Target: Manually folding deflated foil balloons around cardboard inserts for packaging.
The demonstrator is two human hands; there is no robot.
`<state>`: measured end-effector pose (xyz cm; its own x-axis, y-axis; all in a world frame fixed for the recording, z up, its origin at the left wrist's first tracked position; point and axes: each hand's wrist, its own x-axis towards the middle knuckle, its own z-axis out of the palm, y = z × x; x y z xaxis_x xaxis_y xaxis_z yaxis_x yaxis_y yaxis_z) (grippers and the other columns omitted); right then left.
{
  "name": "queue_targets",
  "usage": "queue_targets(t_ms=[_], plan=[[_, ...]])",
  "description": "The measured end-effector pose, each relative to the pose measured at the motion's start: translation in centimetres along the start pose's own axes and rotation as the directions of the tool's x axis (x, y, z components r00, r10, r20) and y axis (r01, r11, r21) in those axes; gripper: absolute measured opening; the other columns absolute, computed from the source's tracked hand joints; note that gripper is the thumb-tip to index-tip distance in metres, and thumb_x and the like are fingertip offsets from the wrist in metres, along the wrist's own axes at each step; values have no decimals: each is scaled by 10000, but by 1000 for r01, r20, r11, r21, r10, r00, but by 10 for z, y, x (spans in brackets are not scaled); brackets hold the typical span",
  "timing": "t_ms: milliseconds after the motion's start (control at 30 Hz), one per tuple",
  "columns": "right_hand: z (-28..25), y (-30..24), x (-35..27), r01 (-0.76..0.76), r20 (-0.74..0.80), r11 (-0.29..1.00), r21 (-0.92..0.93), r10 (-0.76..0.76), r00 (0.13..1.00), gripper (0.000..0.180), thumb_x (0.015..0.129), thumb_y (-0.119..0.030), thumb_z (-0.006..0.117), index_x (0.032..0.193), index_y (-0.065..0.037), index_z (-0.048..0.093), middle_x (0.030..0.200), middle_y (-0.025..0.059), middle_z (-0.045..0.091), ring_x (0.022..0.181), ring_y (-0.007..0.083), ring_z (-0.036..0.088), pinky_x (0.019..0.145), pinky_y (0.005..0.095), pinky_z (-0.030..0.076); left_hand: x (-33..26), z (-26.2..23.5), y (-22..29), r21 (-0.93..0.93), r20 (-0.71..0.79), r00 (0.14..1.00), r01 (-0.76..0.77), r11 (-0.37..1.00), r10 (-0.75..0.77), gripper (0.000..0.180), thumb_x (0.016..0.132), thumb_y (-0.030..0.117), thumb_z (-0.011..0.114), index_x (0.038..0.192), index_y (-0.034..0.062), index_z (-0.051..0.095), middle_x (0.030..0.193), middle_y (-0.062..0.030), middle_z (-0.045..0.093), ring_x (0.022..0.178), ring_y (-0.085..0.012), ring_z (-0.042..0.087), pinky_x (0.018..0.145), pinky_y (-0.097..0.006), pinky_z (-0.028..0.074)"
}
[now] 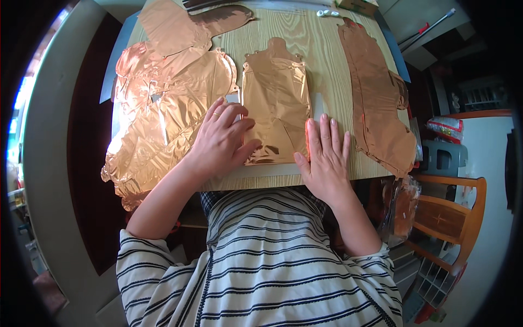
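Observation:
A folded rose-gold foil balloon lies flat in front of me, its narrow tab pointing away. A pale sheet shows under its near edge. My left hand rests on the balloon's left edge, fingers slightly bent and apart. Flat beside its lower right edge, my right hand has its fingers stretched out. A thin orange strip shows along the right index finger; what it is I cannot make out. To the left lies a crinkled foil balloon, close against my left forearm.
Another foil piece lies along the table's right side, hanging past its edge. More foil lies at the far left. Small white objects and a box sit at the back of the wooden table. A wooden chair stands right.

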<state>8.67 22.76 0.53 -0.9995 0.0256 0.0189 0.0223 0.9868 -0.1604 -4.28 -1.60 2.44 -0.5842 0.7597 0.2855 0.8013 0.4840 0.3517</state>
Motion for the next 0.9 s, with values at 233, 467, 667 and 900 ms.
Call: queue_targets(t_ms=[233,467,667,900], plan=[[-4,3,-4,61,-19,996,69,-60,998,776,991,-441,547,1612,-83,248,1637,289,214,1520,458,200,1214,641,84,-15,14,3,-146,-117,982,127,981,-145,626,835,183,786,1385,35,526,1372,-189,541,1217,-390,576,998,-452,506],[-4,-1,-14,76,21,986,149,-80,997,812,989,-446,547,1605,-23,227,1645,253,235,1529,429,205,1227,609,77,-23,19,15,-306,-167,964,149,940,-207,618,861,116,758,1415,35,495,1409,-202,519,1217,-371,592,974,-426,528],[-1,-3,-15,63,4,992,107,-64,998,827,993,-452,536,1599,8,213,1644,252,240,1535,423,195,1231,604,63,-24,18,14,-319,-122,971,159,934,-207,476,898,89,700,1347,30,554,1382,-210,532,1238,-389,576,1003,-448,511],[-4,3,-23,95,-242,979,180,-49,969,641,976,-386,599,1430,50,475,1474,264,448,1360,433,432,1140,553,320,-23,17,14,-125,-120,990,59,990,-74,310,905,51,658,1212,11,641,1283,-215,586,1286,-412,559,1054,-504,471]])
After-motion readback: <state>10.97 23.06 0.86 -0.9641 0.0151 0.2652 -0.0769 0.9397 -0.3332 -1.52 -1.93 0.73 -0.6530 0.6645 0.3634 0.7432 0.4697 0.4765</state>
